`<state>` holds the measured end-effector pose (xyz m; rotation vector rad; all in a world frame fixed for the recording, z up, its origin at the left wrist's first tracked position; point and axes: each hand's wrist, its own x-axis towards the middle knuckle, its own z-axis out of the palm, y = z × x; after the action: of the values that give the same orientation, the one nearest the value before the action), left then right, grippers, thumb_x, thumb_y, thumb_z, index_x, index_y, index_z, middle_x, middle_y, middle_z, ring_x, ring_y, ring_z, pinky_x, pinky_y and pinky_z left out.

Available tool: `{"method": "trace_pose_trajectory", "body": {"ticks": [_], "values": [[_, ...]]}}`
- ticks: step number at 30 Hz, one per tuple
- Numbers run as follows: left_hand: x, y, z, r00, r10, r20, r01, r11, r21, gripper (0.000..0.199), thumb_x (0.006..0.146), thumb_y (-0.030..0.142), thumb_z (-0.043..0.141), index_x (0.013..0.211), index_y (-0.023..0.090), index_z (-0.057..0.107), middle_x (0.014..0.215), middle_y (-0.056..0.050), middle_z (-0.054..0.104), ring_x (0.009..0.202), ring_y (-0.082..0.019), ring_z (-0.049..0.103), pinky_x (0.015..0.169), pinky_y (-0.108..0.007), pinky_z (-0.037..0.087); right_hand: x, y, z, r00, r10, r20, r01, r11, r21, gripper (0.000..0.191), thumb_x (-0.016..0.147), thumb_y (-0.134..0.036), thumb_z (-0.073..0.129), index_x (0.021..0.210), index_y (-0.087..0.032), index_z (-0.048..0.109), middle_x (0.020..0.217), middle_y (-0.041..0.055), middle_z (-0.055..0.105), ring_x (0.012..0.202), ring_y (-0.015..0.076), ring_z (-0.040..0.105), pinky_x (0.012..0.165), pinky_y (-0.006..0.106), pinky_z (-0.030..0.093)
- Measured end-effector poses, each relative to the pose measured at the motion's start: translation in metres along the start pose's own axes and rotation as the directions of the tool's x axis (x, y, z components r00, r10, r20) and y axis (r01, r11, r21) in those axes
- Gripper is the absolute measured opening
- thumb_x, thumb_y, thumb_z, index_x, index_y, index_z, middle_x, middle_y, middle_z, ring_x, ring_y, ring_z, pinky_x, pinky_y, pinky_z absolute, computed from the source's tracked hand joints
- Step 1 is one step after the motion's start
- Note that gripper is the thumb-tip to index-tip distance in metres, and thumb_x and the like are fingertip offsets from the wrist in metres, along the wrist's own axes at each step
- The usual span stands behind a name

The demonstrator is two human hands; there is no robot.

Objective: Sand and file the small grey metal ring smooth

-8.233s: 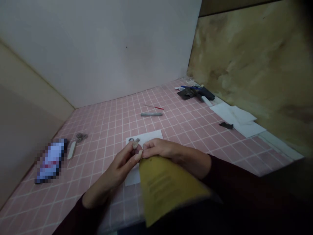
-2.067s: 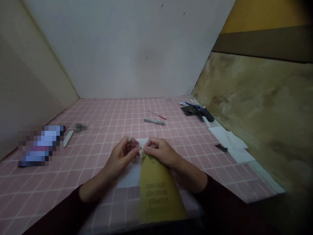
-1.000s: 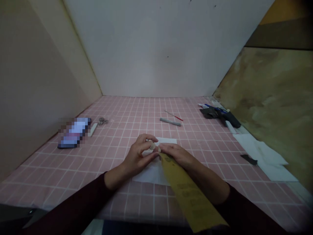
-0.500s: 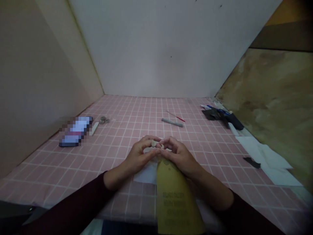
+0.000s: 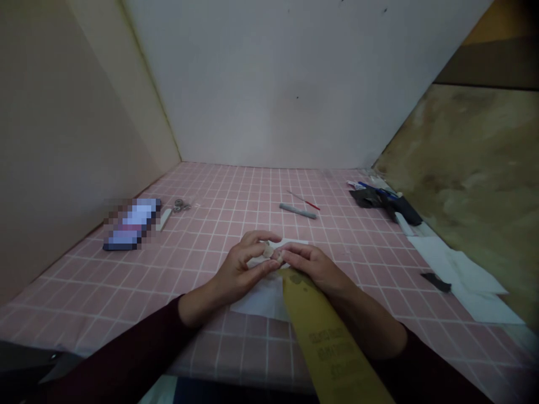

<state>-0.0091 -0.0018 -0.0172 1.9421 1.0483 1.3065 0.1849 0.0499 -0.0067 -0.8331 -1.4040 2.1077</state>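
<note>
Near the table's front middle, my left hand pinches a small pale piece between its fingers. Close beside it, fingertips nearly meeting, my right hand is closed on the top end of a yellow-brown sandpaper sheet with printed text. The sheet hangs down over the table's front edge. Another small pale bit shows at the right fingertips; whether it joins the left hand's piece I cannot tell. Under both hands lies a white paper.
A phone, a pale strip and small grey rings lie at left. Beyond the hands are a grey pen and a thin red-handled tool. Dark scraps and white sheets lie at right.
The sandpaper's lower end has swung to the right. My right hand has shifted slightly right and down, its fingers flatter. The left index finger has lifted and straightened, and more white paper shows.
</note>
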Motion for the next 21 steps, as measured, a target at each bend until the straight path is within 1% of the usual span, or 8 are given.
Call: {"method": "trace_pose_trajectory", "body": {"ticks": [3,5,9,12,14,18,21], "values": [[0.001,0.002,0.000,0.999,0.014,-0.043,-0.012,0.998,0.056,0.007,0.091,0.022,0.063,0.095,0.021,0.069,0.119,-0.009,0.063,0.115,-0.022,0.059,0.101,-0.042,0.044,-0.002,-0.003,0.000,1.000,-0.013,-0.010,0.013,1.000,0.006,0.030,0.077,-0.042,0.076,0.093,-0.019,0.065,0.079,-0.0026,0.061,0.064,0.0077,0.052,0.063,0.023,0.038],[0.001,0.004,0.000,0.998,0.040,-0.058,-0.035,0.996,0.087,0.007,0.091,0.021,0.064,0.095,0.022,0.069,0.117,-0.008,0.064,0.113,-0.022,0.059,0.100,-0.041,0.045,-0.002,-0.003,0.001,1.000,-0.022,-0.002,0.022,0.999,0.024,0.029,0.077,-0.041,0.076,0.093,-0.020,0.062,0.080,-0.0032,0.061,0.063,0.0079,0.052,0.062,0.023,0.038],[0.002,0.007,0.000,0.993,0.105,-0.049,-0.099,0.989,0.111,0.006,0.091,0.019,0.063,0.094,0.022,0.067,0.114,-0.008,0.065,0.113,-0.022,0.059,0.098,-0.041,0.046,-0.002,0.001,0.001,0.999,0.012,0.030,-0.015,0.996,0.091,0.030,0.078,-0.041,0.076,0.094,-0.021,0.061,0.080,-0.0029,0.062,0.062,0.0087,0.054,0.060,0.023,0.038],[0.003,0.007,0.000,0.991,0.120,-0.067,-0.109,0.983,0.151,0.004,0.091,0.019,0.063,0.091,0.021,0.066,0.112,-0.008,0.066,0.111,-0.022,0.059,0.097,-0.040,0.047,0.000,0.004,0.001,0.999,0.036,0.033,-0.041,0.988,0.147,0.032,0.076,-0.039,0.078,0.098,-0.021,0.062,0.080,-0.0024,0.063,0.062,0.0091,0.056,0.061,0.023,0.040],[0.002,0.006,0.001,0.987,0.136,-0.086,-0.117,0.972,0.202,0.004,0.090,0.018,0.064,0.090,0.020,0.067,0.111,-0.008,0.066,0.111,-0.022,0.059,0.098,-0.041,0.046,0.002,0.005,0.002,1.000,0.019,0.024,-0.023,0.984,0.177,0.032,0.075,-0.036,0.079,0.098,-0.021,0.063,0.083,-0.0022,0.065,0.066,0.0090,0.058,0.063,0.022,0.042],[0.001,0.003,0.003,0.977,0.183,-0.106,-0.147,0.948,0.282,0.005,0.089,0.018,0.065,0.092,0.020,0.067,0.110,-0.009,0.068,0.114,-0.025,0.057,0.100,-0.044,0.045,0.006,0.008,0.005,0.997,-0.080,-0.018,0.082,0.976,0.201,0.030,0.072,-0.031,0.082,0.092,-0.022,0.061,0.093,-0.0027,0.067,0.077,0.0090,0.061,0.072,0.022,0.043],[0.002,0.002,0.003,0.974,0.203,-0.103,-0.162,0.937,0.309,0.006,0.089,0.017,0.064,0.094,0.020,0.067,0.110,-0.009,0.068,0.115,-0.026,0.056,0.099,-0.045,0.045,0.006,0.009,0.006,0.996,-0.081,-0.048,0.088,0.983,0.163,0.029,0.073,-0.035,0.081,0.092,-0.022,0.062,0.091,-0.0024,0.067,0.073,0.0095,0.059,0.068,0.023,0.043]]}}
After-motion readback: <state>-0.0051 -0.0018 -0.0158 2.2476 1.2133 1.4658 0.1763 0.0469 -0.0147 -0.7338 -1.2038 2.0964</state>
